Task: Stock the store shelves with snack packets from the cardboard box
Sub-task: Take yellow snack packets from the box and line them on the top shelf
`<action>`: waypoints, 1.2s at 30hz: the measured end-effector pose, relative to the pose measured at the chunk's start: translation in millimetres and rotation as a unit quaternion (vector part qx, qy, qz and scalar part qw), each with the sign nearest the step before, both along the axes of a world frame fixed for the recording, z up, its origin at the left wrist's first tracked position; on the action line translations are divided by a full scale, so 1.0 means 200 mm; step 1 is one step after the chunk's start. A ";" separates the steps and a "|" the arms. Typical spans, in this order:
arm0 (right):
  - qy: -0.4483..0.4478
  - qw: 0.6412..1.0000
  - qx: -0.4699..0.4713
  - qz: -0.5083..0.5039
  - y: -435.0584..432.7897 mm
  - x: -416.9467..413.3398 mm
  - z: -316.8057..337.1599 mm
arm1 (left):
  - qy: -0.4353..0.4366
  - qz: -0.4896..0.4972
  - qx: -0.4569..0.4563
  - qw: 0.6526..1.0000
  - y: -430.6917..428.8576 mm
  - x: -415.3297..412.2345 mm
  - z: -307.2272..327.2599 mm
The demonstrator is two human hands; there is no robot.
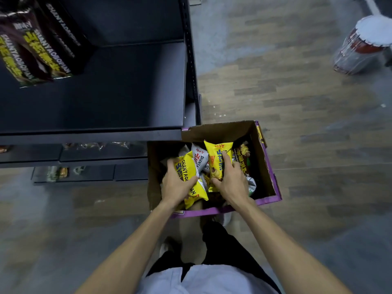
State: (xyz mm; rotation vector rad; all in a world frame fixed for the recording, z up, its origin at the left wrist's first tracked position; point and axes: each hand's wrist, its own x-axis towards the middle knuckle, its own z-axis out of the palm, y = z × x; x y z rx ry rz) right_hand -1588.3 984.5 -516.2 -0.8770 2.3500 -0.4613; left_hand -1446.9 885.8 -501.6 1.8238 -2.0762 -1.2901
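An open cardboard box [266, 166] with purple edges sits on the floor below the shelf's right end. It holds several snack packets, yellow, white and dark brown. My left hand [177, 184] grips a yellow packet [192, 188] at the box's left side. My right hand [230, 181] grips another yellow packet [217, 158], which stands upright in the middle. A white packet [199, 154] lies between them. Dark brown packets [31, 49] stand on the black shelf [127, 88] at its far left.
Lower shelf tiers [89, 164] under the top board hold a few packets. A plastic-wrapped bundle with a white top [360, 47] stands on the wooden floor at the far right. My legs and shoes are just behind the box.
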 end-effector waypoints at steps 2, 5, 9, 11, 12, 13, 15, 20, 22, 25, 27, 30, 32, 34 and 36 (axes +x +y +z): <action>0.025 0.999 -0.020 -0.002 0.01 0.05 0.04 | 0.027 -0.003 -0.004 1.000 -0.01 0.05 0.04; 0.051 0.998 -0.044 -0.010 0.00 0.16 0.11 | 0.057 -0.025 -0.027 0.998 -0.02 0.15 0.09; 0.077 0.994 -0.073 -0.022 -0.04 0.38 0.20 | 0.075 -0.056 -0.085 0.992 -0.07 0.33 0.18; 0.090 0.992 -0.085 -0.030 -0.06 0.52 0.25 | 0.072 -0.057 -0.102 0.990 -0.11 0.45 0.23; 0.098 0.991 -0.086 -0.034 -0.07 0.59 0.27 | 0.081 -0.055 -0.107 0.989 -0.13 0.52 0.25; 0.107 0.990 -0.086 -0.038 -0.08 0.66 0.31 | 0.093 -0.053 -0.114 0.988 -0.15 0.59 0.27; 0.124 0.987 -0.095 -0.037 -0.09 0.81 0.36 | 0.111 -0.051 -0.130 0.984 -0.18 0.74 0.33; 0.154 0.978 -0.141 -0.004 -0.25 1.17 0.54 | 0.127 -0.028 -0.180 0.975 -0.28 1.16 0.50; 0.159 0.975 -0.157 0.005 -0.33 1.25 0.61 | 0.131 -0.017 -0.194 0.972 -0.33 1.26 0.56; 0.174 0.964 -0.201 0.030 -0.45 1.39 0.74 | 0.142 0.015 -0.230 0.963 -0.43 1.45 0.68; 0.185 0.955 -0.226 0.044 -0.53 1.46 0.84 | 0.141 0.033 -0.258 0.955 -0.50 1.53 0.77; 0.193 0.944 -0.261 0.059 -0.64 1.52 0.98 | 0.151 0.052 -0.290 0.944 -0.59 1.60 0.90; 0.204 0.933 -0.288 0.069 -0.71 1.54 1.10 | 0.164 0.052 -0.320 0.932 -0.66 1.62 1.01; 0.219 0.921 -0.315 0.074 -0.80 1.55 1.24 | 0.172 0.052 -0.358 0.916 -0.75 1.63 1.16; 0.232 0.907 -0.343 0.078 -0.90 1.55 1.41 | 0.171 0.056 -0.401 0.898 -0.86 1.65 1.34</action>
